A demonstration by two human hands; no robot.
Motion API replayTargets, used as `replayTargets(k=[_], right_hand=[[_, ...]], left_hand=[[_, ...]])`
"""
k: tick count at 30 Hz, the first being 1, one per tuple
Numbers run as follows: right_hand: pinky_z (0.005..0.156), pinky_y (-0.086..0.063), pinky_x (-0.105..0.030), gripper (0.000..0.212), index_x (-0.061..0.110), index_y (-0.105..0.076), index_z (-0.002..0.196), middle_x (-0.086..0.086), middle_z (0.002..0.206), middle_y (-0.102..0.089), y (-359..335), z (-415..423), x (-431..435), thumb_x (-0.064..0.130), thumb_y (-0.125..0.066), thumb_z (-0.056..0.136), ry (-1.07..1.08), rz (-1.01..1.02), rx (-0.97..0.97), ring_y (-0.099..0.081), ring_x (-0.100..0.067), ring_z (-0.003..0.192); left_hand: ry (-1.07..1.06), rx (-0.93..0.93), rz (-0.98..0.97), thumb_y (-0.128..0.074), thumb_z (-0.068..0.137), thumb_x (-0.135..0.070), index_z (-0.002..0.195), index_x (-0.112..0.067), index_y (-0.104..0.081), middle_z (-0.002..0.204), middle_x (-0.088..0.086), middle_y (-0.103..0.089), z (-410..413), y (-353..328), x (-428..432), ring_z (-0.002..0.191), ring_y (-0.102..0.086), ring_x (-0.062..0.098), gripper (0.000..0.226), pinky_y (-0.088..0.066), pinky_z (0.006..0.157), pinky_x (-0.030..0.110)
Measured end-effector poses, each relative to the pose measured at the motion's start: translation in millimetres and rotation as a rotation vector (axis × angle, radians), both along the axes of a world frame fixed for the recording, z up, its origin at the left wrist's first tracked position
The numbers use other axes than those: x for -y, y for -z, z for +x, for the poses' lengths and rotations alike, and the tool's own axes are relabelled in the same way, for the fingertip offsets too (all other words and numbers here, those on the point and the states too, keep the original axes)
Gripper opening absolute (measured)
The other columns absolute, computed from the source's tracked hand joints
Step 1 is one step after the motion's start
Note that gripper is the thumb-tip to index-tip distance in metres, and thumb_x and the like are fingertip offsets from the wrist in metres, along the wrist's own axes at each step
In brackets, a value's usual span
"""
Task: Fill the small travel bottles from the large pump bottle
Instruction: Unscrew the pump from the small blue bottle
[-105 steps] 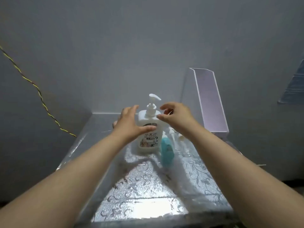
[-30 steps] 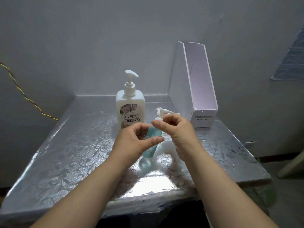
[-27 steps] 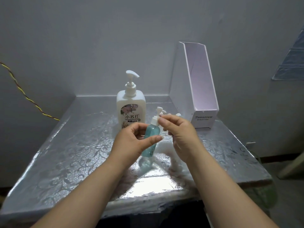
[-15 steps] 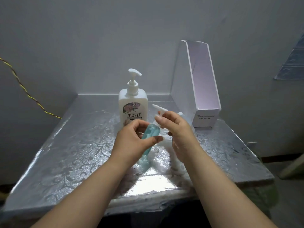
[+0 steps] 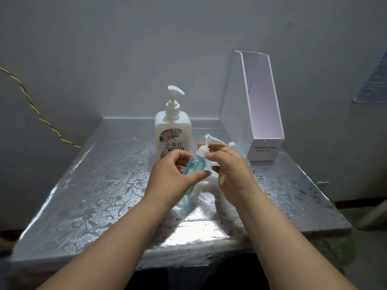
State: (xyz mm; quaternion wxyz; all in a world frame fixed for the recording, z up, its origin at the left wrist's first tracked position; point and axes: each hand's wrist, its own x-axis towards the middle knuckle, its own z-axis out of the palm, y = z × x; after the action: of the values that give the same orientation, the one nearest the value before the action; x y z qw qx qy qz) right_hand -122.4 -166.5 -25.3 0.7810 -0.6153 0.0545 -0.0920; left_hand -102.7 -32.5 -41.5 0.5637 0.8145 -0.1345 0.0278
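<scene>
My left hand (image 5: 171, 181) grips a small translucent teal travel bottle (image 5: 194, 166), tilted, a little above the table. My right hand (image 5: 229, 172) pinches the bottle's white pump cap (image 5: 202, 151) between thumb and fingers. The large white pump bottle (image 5: 173, 130) with a flowered label stands upright just behind my hands, its nozzle pointing right. Another small bottle (image 5: 235, 148) shows partly behind my right hand; most of it is hidden.
The table (image 5: 94, 195) is covered in shiny patterned foil and sits in a wall corner. A white file holder (image 5: 258, 114) stands at the back right. A yellow cable (image 5: 35, 109) runs down the left wall.
My hands lifted the teal bottle off the table in front of the pump bottle. My right fingers have shifted around its white cap over the last second; the bottle stays tilted in my left hand.
</scene>
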Motion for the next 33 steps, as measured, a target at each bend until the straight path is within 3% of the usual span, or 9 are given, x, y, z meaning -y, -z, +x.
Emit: replayTargets(k=[4, 7, 11, 14, 16, 20, 25, 29, 33], right_hand=[[0.061, -0.044, -0.019, 0.02, 0.016, -0.058, 0.083, -0.001, 0.08, -0.06, -1, 0, -6, 0.018, -0.075, 0.074, 0.018, -0.044, -0.029, -0.059, -0.005, 0.063], [0.051, -0.046, -0.013, 0.011, 0.014, -0.061, 0.077, 0.0, 0.07, -0.064, -2, -1, -8, 0.01, -0.072, 0.077, 0.066, 0.043, -0.049, -0.062, -0.005, 0.055], [0.074, -0.04, -0.028, 0.003, 0.016, -0.068, 0.075, 0.004, 0.071, -0.067, 0, -1, -7, 0.014, -0.068, 0.076, 0.027, 0.083, -0.031, -0.062, -0.012, 0.075], [0.056, -0.046, -0.018, 0.014, 0.015, -0.059, 0.077, -0.002, 0.072, -0.065, 0, -3, -9, 0.018, -0.073, 0.077, 0.044, 0.038, -0.076, -0.063, -0.009, 0.062], [0.048, -0.046, -0.013, 0.007, 0.012, -0.063, 0.081, -0.001, 0.069, -0.064, 0, -3, -8, 0.011, -0.069, 0.08, 0.061, 0.075, -0.072, -0.062, -0.005, 0.054], [0.072, -0.042, -0.026, 0.004, 0.019, -0.068, 0.077, 0.002, 0.077, -0.065, 1, -1, -9, 0.018, -0.07, 0.074, 0.057, 0.076, -0.06, -0.06, -0.013, 0.077], [0.046, -0.044, -0.007, 0.012, 0.014, -0.06, 0.075, 0.004, 0.069, -0.063, -2, -3, -10, 0.009, -0.07, 0.08, 0.111, 0.054, -0.06, -0.061, 0.001, 0.056], [0.069, -0.035, -0.019, 0.006, 0.016, -0.066, 0.09, 0.012, 0.081, -0.064, -6, -1, -4, 0.013, -0.065, 0.085, 0.151, 0.098, -0.045, -0.056, 0.0, 0.079], [0.075, -0.033, -0.018, 0.011, 0.015, -0.067, 0.097, 0.011, 0.086, -0.064, -7, 0, -2, 0.013, -0.062, 0.087, 0.12, 0.038, -0.054, -0.053, 0.0, 0.082]], left_hand=[[-0.016, 0.008, 0.021, -0.088, 0.059, -0.041, 0.089, -0.029, -0.061, 0.084, -0.011, -0.068, 0, 0, 1, 0.075, -0.063, 0.006, 0.042, -0.052, 0.066, 0.018], [-0.038, 0.017, 0.03, -0.088, 0.059, -0.042, 0.09, -0.029, -0.059, 0.086, -0.011, -0.067, 0, 1, 2, 0.075, -0.063, 0.006, 0.044, -0.051, 0.066, 0.019], [-0.043, 0.027, 0.039, -0.088, 0.058, -0.041, 0.087, -0.029, -0.058, 0.083, -0.013, -0.065, -1, 2, 2, 0.073, -0.061, 0.005, 0.043, -0.051, 0.065, 0.018], [-0.049, 0.035, 0.061, -0.088, 0.059, -0.041, 0.086, -0.029, -0.057, 0.084, -0.011, -0.067, -1, 4, 4, 0.074, -0.063, 0.007, 0.043, -0.055, 0.068, 0.023], [-0.051, 0.032, 0.058, -0.089, 0.058, -0.041, 0.086, -0.029, -0.057, 0.084, -0.01, -0.067, -1, 5, 4, 0.075, -0.064, 0.008, 0.044, -0.056, 0.069, 0.026], [-0.053, 0.048, 0.07, -0.088, 0.058, -0.041, 0.083, -0.031, -0.056, 0.083, -0.013, -0.066, -1, 5, 4, 0.077, -0.064, 0.009, 0.042, -0.056, 0.071, 0.028], [-0.065, 0.075, 0.097, -0.088, 0.059, -0.04, 0.082, -0.031, -0.056, 0.082, -0.015, -0.064, 0, 5, 1, 0.076, -0.061, 0.002, 0.041, -0.051, 0.066, 0.018], [-0.048, 0.056, 0.1, -0.089, 0.06, -0.037, 0.088, -0.031, -0.061, 0.084, -0.016, -0.065, 3, 8, -3, 0.078, -0.061, 0.0, 0.04, -0.047, 0.066, 0.013], [-0.056, 0.058, 0.1, -0.089, 0.06, -0.037, 0.089, -0.031, -0.063, 0.086, -0.016, -0.066, 4, 8, -4, 0.08, -0.062, -0.001, 0.039, -0.05, 0.07, 0.016]])
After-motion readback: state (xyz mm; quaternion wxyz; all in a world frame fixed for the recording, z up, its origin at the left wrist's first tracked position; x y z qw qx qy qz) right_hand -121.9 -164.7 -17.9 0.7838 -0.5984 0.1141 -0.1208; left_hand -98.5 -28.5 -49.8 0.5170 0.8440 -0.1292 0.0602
